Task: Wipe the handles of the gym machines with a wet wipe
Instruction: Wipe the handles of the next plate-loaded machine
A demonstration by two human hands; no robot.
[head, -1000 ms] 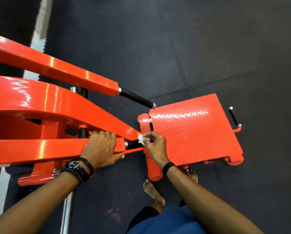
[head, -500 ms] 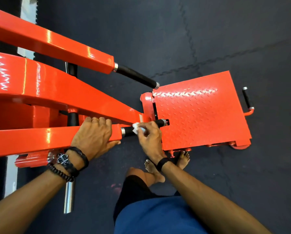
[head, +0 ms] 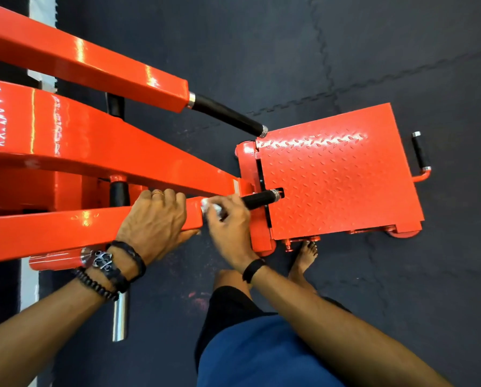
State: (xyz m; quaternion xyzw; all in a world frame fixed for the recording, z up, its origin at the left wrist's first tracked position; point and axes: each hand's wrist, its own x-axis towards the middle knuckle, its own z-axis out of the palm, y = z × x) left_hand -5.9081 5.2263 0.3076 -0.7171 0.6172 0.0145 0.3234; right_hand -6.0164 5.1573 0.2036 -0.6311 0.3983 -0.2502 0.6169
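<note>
An orange gym machine has two lever arms ending in black rubber handles. My left hand grips the end of the near orange arm. My right hand holds a small white wet wipe against the base of the near black handle, right where it meets the arm. The outer half of that handle shows bare, with a chrome end cap. The far black handle juts out untouched above.
An orange chequer foot plate lies on the dark rubber floor to the right, with a small black handle on its far edge. A chrome peg sticks out below the arm. My bare feet stand by the plate's near edge.
My right hand has slid the wipe inward along the near handle, from its tip to its base, uncovering the outer part. My left hand kept its grip on the arm.
</note>
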